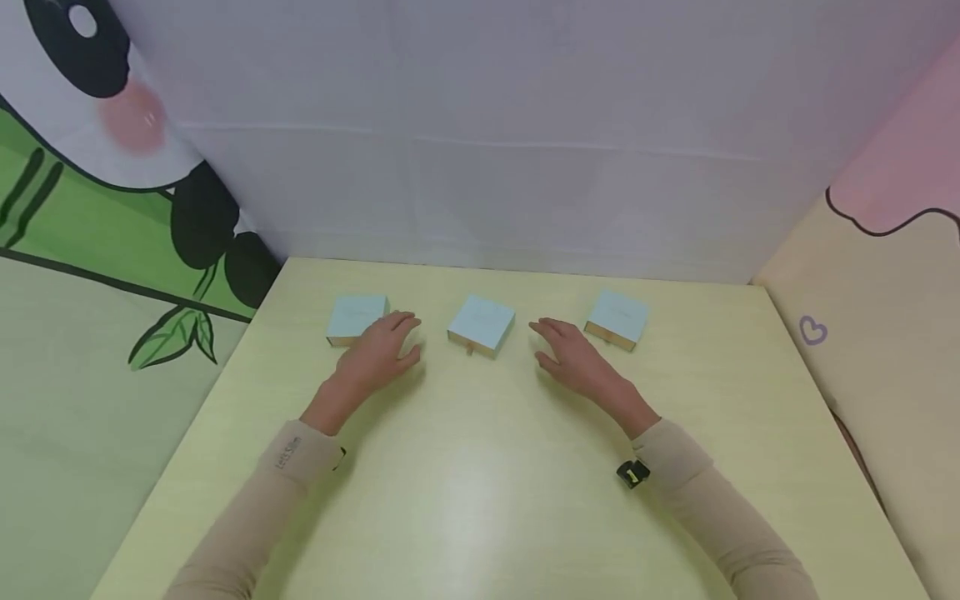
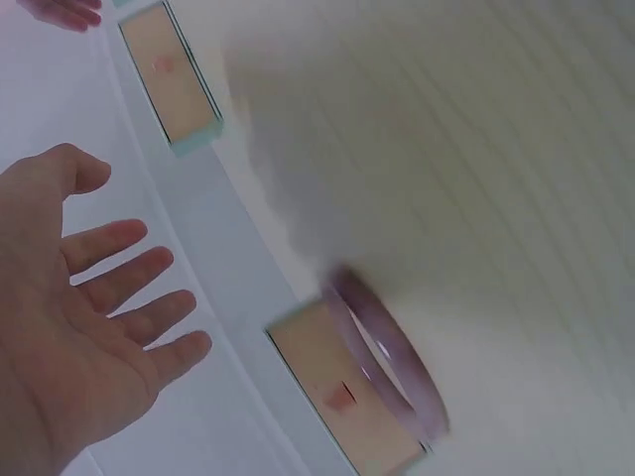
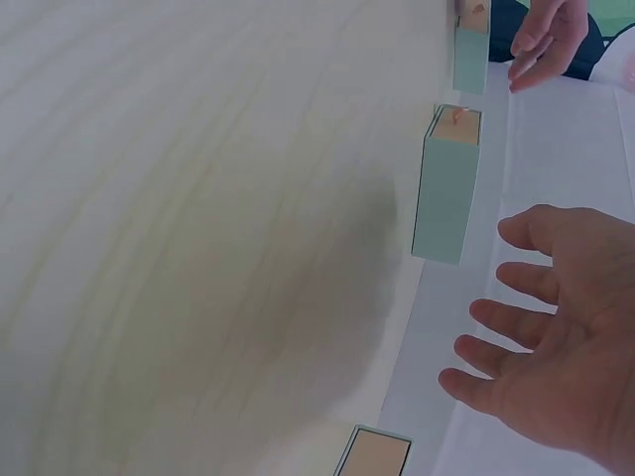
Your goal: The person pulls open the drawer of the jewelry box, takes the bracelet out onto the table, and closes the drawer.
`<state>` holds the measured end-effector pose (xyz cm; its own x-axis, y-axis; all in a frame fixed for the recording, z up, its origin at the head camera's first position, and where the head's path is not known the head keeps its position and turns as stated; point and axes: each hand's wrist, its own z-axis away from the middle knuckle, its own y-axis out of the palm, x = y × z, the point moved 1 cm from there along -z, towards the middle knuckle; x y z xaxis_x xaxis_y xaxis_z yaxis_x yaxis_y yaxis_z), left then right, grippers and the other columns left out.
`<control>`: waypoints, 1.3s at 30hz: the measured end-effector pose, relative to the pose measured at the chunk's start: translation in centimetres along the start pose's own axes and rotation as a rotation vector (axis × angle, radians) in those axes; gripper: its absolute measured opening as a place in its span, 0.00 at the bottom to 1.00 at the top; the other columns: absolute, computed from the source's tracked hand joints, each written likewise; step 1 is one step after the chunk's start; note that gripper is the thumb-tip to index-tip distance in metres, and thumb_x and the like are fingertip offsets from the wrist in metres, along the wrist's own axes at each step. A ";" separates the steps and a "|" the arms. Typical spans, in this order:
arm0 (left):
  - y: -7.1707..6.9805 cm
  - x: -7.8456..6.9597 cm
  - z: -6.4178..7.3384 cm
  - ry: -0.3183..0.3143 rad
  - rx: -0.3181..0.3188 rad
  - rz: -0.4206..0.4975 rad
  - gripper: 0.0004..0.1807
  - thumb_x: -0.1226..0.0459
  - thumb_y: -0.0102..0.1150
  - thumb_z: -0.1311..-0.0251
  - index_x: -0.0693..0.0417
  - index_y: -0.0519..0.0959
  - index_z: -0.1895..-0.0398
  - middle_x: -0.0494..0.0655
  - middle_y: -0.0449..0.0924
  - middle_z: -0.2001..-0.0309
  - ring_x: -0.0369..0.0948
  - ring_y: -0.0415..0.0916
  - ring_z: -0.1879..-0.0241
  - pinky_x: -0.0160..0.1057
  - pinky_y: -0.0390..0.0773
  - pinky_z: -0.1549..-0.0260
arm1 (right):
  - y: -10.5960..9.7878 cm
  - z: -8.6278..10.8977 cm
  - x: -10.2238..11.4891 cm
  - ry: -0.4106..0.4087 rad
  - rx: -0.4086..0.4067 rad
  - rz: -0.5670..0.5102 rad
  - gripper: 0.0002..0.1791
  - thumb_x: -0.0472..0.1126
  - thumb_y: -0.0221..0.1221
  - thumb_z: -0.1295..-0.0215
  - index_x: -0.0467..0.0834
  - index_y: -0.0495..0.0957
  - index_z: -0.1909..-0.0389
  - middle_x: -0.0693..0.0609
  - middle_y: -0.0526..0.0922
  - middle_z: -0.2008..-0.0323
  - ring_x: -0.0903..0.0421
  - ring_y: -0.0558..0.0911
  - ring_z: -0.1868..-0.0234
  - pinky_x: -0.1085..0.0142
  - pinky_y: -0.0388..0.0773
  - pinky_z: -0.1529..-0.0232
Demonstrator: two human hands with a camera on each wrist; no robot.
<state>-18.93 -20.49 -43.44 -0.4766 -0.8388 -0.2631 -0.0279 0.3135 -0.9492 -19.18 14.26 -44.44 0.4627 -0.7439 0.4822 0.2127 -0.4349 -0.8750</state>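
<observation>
Three flat light-blue boxes with tan fronts lie in a row across the table: a left box (image 1: 354,317), a middle box (image 1: 482,323) and a right box (image 1: 619,315). Over the near right corner of the left box hovers my left hand (image 1: 377,354), hiding part of it. My right hand (image 1: 576,360) is held between the middle and right boxes, nearer the right one. Both hands have relaxed, spread fingers and hold nothing; the wrist views show bare palms. A small ribbon tab (image 1: 470,350) sticks out of the middle box's front.
The pale wooden table (image 1: 465,467) meets a white cloth backdrop (image 1: 480,200) just behind the boxes. Printed panels flank it on the left (image 1: 97,433) and right (image 1: 885,350). A pinkish-purple bangle (image 2: 422,397) crosses the left box in the left wrist view.
</observation>
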 end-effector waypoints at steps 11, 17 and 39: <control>3.9 -4.8 -2.9 -0.014 0.102 -0.072 0.33 0.47 0.44 0.23 0.54 0.62 0.22 0.53 0.53 0.20 0.55 0.41 0.20 0.60 0.44 0.24 | 0.7 0.2 -0.6 0.016 0.056 0.092 0.35 0.51 0.51 0.21 0.37 0.57 0.22 0.34 0.54 0.22 0.31 0.51 0.22 0.39 0.51 0.25; 4.7 -6.5 -4.4 -0.016 0.112 -0.105 0.36 0.44 0.44 0.24 0.52 0.60 0.21 0.53 0.54 0.20 0.55 0.44 0.20 0.62 0.47 0.25 | 0.7 0.6 -0.3 0.035 0.056 0.096 0.36 0.52 0.51 0.21 0.37 0.57 0.22 0.34 0.54 0.22 0.31 0.50 0.22 0.40 0.50 0.25; 6.1 -8.0 -8.1 -0.091 0.232 -0.091 0.40 0.45 0.53 0.27 0.60 0.60 0.23 0.60 0.54 0.22 0.58 0.52 0.23 0.57 0.57 0.27 | 1.1 0.1 -0.3 0.031 0.091 0.092 0.35 0.54 0.47 0.20 0.39 0.56 0.21 0.37 0.52 0.21 0.34 0.49 0.21 0.41 0.49 0.24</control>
<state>-22.36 -8.24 -45.72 -0.3999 -0.8989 -0.1791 0.1403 0.1331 -0.9811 -19.00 14.04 -45.51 0.4578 -0.7943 0.3994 0.2483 -0.3171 -0.9153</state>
